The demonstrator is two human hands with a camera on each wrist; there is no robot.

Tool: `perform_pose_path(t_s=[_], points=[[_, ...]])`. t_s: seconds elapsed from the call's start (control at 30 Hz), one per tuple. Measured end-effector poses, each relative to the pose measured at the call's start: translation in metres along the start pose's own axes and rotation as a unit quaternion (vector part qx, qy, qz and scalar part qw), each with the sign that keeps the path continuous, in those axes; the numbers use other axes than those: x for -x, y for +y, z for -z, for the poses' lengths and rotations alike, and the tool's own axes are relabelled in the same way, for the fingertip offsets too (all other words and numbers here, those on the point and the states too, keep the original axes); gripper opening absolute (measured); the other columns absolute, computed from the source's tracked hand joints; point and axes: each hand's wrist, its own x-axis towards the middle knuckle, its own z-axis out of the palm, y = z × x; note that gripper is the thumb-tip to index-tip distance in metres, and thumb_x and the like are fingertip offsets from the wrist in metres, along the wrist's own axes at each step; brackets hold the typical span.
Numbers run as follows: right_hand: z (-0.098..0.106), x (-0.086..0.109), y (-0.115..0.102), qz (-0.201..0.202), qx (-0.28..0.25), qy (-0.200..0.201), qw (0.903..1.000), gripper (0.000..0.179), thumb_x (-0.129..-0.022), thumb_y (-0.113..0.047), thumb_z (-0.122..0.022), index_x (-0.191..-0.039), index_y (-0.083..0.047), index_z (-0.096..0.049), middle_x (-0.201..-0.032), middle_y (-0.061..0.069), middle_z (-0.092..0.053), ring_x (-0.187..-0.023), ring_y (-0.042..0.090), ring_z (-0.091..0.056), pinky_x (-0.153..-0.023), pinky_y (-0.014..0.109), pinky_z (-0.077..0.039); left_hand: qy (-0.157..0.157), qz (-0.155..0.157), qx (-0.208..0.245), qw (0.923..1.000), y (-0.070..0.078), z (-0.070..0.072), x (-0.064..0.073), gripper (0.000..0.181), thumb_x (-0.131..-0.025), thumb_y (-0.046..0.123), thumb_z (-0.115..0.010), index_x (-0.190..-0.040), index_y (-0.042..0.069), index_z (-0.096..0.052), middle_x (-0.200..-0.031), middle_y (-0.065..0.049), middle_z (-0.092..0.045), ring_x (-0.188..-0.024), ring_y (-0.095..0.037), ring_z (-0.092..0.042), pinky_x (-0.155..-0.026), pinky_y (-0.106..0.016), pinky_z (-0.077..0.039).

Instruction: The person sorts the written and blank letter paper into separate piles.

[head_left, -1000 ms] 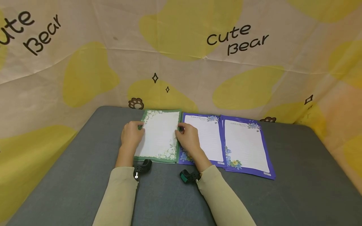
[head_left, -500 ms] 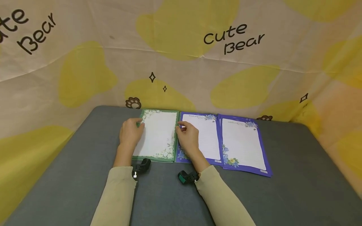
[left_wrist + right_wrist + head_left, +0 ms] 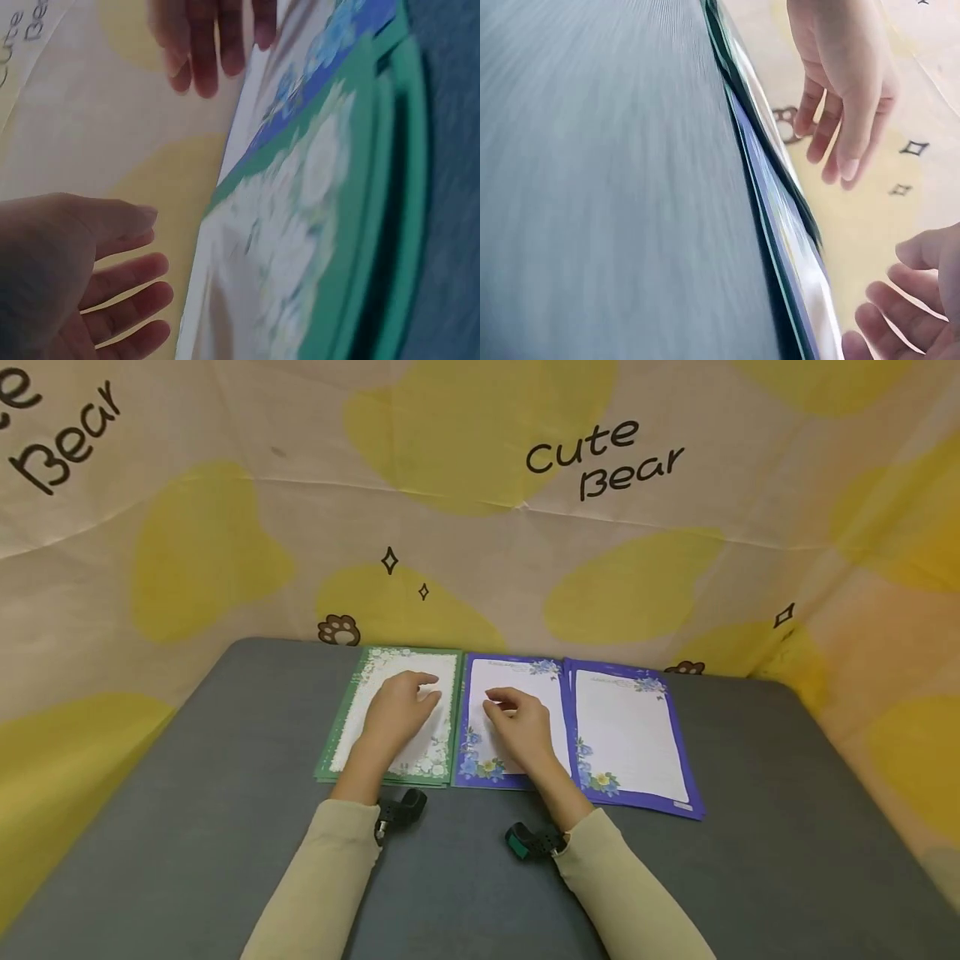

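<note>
Above a stack of green-bordered, flower-printed paper sheets (image 3: 408, 764) hovers my left hand (image 3: 397, 714), its fingers loosely bent around nothing. My right hand (image 3: 523, 727) hangs over the middle stack of blue-violet-bordered lined sheets (image 3: 480, 727), thumb and fingers apart and holding nothing. The two hands face each other across the seam where these stacks meet. In the left wrist view, the green-edged sheets (image 3: 292, 225) lie below the fingers in layers. The right wrist view shows both hands, the left (image 3: 847, 90) and the right (image 3: 930, 289), raised off the paper.
A second blue-violet-bordered stack (image 3: 633, 739) lies at the right, slightly fanned and meeting the middle one. All rest on a grey table (image 3: 750, 860). A printed cloth backdrop (image 3: 450, 460) rises behind the table's far edge. Each wrist wears a black camera band (image 3: 401, 807).
My left hand has left the green stack's left edge and moved right over its sheets. My right hand has moved off its right edge to above the middle stack. The head view has shifted slightly.
</note>
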Motion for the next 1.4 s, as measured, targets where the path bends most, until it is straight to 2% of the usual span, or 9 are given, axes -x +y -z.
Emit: perform_pose_path(t_s=[0.23, 0.4, 0.53, 0.6, 0.7, 0.83, 1.0, 1.27, 1.4], points=[[0.043, 0.001, 0.014, 0.001, 0.055, -0.022, 0.9982, 0.029, -0.096, -0.023, -0.067, -0.119, -0.007, -0.075, -0.115, 0.012, -0.076, -0.106, 0.028, -0.071, -0.088, 0.044, -0.059, -0.037, -0.034, 0.01, 0.9987, 0.014, -0.021, 0.003, 0.04, -0.1, 0.027, -0.065, -0.137, 0.011, -0.064, -0.138, -0.012, -0.065, -0.129, -0.034, -0.06, -0.106, -0.053, -0.05], [0.061, 0.001, 0.03, 0.017, 0.091, 0.007, 0.9957, 0.028, -0.094, -0.022, -0.07, -0.117, -0.008, -0.076, -0.111, 0.014, -0.076, -0.094, 0.034, -0.069, -0.081, 0.042, -0.054, -0.05, -0.047, 0.005, 0.9977, 0.018, -0.031, 0.003, 0.046, -0.099, 0.029, -0.066, -0.142, 0.012, -0.06, -0.14, -0.012, -0.063, -0.131, -0.032, -0.058, -0.106, -0.051, -0.05], [0.062, 0.0, 0.044, 0.048, 0.105, 0.031, 0.9928, 0.026, -0.092, -0.018, -0.071, -0.114, -0.005, -0.077, -0.114, 0.017, -0.075, -0.104, 0.04, -0.067, -0.095, 0.05, -0.052, -0.048, -0.049, 0.001, 0.9977, 0.015, -0.034, 0.003, 0.049, -0.098, 0.032, -0.067, -0.143, 0.013, -0.059, -0.144, -0.012, -0.06, -0.135, -0.033, -0.054, -0.109, -0.052, -0.048], [0.061, -0.001, 0.049, 0.061, 0.114, 0.035, 0.991, 0.027, -0.091, -0.018, -0.072, -0.113, -0.004, -0.076, -0.121, 0.017, -0.074, -0.12, 0.039, -0.064, -0.108, 0.053, -0.047, -0.042, -0.054, -0.002, 0.9976, 0.013, -0.036, 0.003, 0.049, -0.098, 0.033, -0.068, -0.142, 0.013, -0.06, -0.144, -0.013, -0.059, -0.135, -0.034, -0.053, -0.11, -0.052, -0.047], [0.06, -0.001, 0.053, 0.067, 0.121, 0.032, 0.9898, 0.03, -0.091, -0.019, -0.072, -0.116, -0.002, -0.075, -0.128, 0.019, -0.07, -0.126, 0.041, -0.059, -0.112, 0.056, -0.043, -0.033, -0.072, -0.004, 0.9968, 0.01, -0.04, 0.002, 0.05, -0.096, 0.035, -0.069, -0.14, 0.012, -0.062, -0.143, -0.013, -0.06, -0.135, -0.034, -0.053, -0.113, -0.051, -0.045], [0.061, -0.001, 0.055, 0.055, 0.138, 0.014, 0.9888, 0.038, -0.092, -0.024, -0.072, -0.123, -0.002, -0.071, -0.139, 0.021, -0.063, -0.135, 0.042, -0.052, -0.116, 0.058, -0.037, -0.034, -0.095, 0.002, 0.9949, 0.007, -0.047, 0.001, 0.052, -0.095, 0.039, -0.07, -0.138, 0.011, -0.063, -0.146, -0.013, -0.058, -0.141, -0.033, -0.049, -0.118, -0.051, -0.04], [0.062, -0.001, 0.058, 0.035, 0.164, -0.027, 0.9855, 0.049, -0.092, -0.031, -0.072, -0.132, -0.003, -0.066, -0.148, 0.02, -0.055, -0.144, 0.041, -0.044, -0.121, 0.057, -0.032, -0.06, -0.09, 0.012, 0.994, 0.004, -0.053, 0.001, 0.061, -0.093, 0.043, -0.07, -0.143, 0.011, -0.058, -0.155, -0.012, -0.049, -0.148, -0.033, -0.04, -0.122, -0.052, -0.034], [0.064, 0.0, 0.06, 0.043, 0.198, -0.05, 0.9781, 0.06, -0.091, -0.04, -0.071, -0.138, -0.004, -0.061, -0.151, 0.02, -0.053, -0.144, 0.041, -0.043, -0.121, 0.06, -0.031, -0.086, -0.112, -0.061, 0.9882, 0.002, -0.057, -0.001, 0.074, -0.091, 0.052, -0.069, -0.15, 0.012, -0.05, -0.162, -0.013, -0.039, -0.152, -0.035, -0.033, -0.124, -0.054, -0.029], [0.064, 0.001, 0.059, 0.039, 0.215, -0.057, 0.9741, 0.064, -0.091, -0.041, -0.07, -0.142, -0.004, -0.058, -0.153, 0.02, -0.05, -0.145, 0.042, -0.042, -0.121, 0.06, -0.03, -0.093, -0.115, -0.076, 0.9861, 0.003, -0.058, -0.001, 0.078, -0.09, 0.057, -0.068, -0.153, 0.015, -0.048, -0.164, -0.011, -0.036, -0.154, -0.035, -0.03, -0.125, -0.054, -0.027]])
